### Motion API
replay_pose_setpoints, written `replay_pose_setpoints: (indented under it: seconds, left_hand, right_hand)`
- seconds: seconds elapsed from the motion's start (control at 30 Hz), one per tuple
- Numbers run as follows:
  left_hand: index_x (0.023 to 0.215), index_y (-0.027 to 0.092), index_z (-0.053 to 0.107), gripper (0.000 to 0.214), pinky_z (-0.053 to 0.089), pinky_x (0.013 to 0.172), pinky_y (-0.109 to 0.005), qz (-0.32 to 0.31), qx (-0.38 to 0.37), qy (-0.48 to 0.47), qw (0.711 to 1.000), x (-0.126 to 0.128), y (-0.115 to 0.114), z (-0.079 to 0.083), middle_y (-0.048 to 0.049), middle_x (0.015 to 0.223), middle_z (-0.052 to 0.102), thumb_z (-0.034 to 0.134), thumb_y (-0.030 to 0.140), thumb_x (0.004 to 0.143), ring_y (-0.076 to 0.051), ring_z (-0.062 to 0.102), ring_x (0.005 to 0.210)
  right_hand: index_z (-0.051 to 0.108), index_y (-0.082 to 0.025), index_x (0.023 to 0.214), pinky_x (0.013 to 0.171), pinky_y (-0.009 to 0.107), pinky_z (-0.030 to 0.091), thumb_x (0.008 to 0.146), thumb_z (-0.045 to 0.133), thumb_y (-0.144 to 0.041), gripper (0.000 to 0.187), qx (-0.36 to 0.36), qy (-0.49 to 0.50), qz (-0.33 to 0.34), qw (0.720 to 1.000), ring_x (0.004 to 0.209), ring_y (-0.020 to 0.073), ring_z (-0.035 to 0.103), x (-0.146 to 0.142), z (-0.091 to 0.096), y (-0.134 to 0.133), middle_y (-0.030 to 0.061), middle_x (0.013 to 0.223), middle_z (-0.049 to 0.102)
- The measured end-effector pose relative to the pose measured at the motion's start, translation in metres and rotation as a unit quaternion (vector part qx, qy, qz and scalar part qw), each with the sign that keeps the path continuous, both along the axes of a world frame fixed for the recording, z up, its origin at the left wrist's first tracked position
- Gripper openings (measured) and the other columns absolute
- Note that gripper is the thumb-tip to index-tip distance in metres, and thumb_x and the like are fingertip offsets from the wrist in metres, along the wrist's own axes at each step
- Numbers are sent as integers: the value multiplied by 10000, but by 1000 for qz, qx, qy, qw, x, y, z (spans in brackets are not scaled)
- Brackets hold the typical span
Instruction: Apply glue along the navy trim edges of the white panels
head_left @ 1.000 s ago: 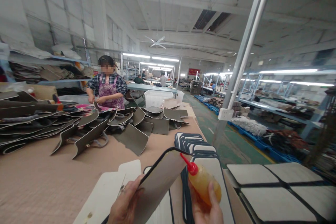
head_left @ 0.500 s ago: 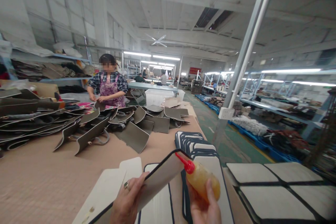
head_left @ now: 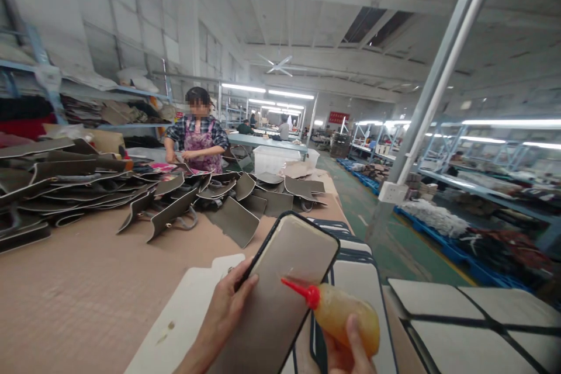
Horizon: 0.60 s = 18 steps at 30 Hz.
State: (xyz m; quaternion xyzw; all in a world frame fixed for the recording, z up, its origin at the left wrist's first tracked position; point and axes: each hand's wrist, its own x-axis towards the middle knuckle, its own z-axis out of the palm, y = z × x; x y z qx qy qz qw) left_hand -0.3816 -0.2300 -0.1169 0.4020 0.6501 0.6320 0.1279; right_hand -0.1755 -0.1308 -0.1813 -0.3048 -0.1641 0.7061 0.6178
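My left hand [head_left: 228, 298] grips the left edge of a beige panel [head_left: 274, 304] with rounded corners and a dark border, its face tilted toward me. A shiny line runs along the panel's far edge. My right hand [head_left: 350, 350] is wrapped round a squeeze bottle [head_left: 348, 315] of yellowish liquid, probably glue. Its red nozzle [head_left: 300, 291] points left, over the middle of the panel; whether the tip touches the surface I cannot tell. Under and beside the panel lies a stack of similar dark-edged panels [head_left: 362, 286].
Pale sheets [head_left: 184, 304] lie on the brown tabletop [head_left: 87, 292], one with a stain. Grey-brown bag pieces [head_left: 234, 222] with handles pile up at the back left. A co-worker [head_left: 201, 140] stands behind them. More panels [head_left: 464, 345] are laid out at right, near a post [head_left: 421, 105].
The panel has turned from steeply tilted to facing me more fully. The bottle's tip has moved from the far edge down toward the panel's middle. My view has swung slightly left.
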Motion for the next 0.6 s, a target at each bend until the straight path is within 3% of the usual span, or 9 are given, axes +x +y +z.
replay_pose_setpoints:
  seconds: [0.07, 0.17, 0.27, 0.43, 0.6]
  left_hand:
    - [1084, 199, 810, 420, 564, 964, -413, -13, 3, -3, 1000, -1, 2, 1, -95, 1134, 791, 638, 449, 793, -308, 717, 1081]
    - [1075, 206, 812, 406, 553, 980, -429, 4, -6, 10, 1000, 1, 2, -2, -98, 1147, 789, 630, 439, 796, -315, 713, 1095]
    - [1043, 221, 819, 373, 569, 955, -419, 19, 2, 19, 1000, 5, 0, -5, -90, 1120, 798, 637, 422, 787, -310, 730, 1052]
    - [991, 236, 830, 330, 589, 906, -380, 11, 12, 36, 999, 10, -2, -8, -79, 1072, 810, 644, 413, 784, -296, 747, 1005]
    - [1043, 220, 820, 386, 571, 937, -397, 21, 12, 15, 1000, 12, -1, -6, -82, 1077, 806, 626, 438, 791, -303, 728, 1038]
  right_hand:
    - [685, -237, 1066, 731, 197, 624, 572, 992, -366, 596, 1, 23, -40, 999, 821, 135, 748, 0, 30, 2, -58, 949, 777]
    - [699, -209, 1042, 712, 198, 623, 402, 1029, -366, 736, 5, 44, -68, 997, 837, 144, 736, -1, 79, 12, -36, 962, 770]
    - [703, -201, 1032, 735, 215, 623, 352, 1026, -367, 771, 20, 38, -74, 996, 969, 175, 718, -3, 105, 24, -10, 1028, 757]
    - [700, -215, 1040, 757, 235, 622, 386, 1004, -365, 736, 34, 26, -75, 996, 1241, 243, 614, -3, 98, 32, 19, 1181, 717]
    - [698, -217, 1094, 806, 228, 601, 490, 979, -360, 681, 37, 1, -68, 997, 1183, 216, 645, -2, 82, 26, 8, 1199, 720]
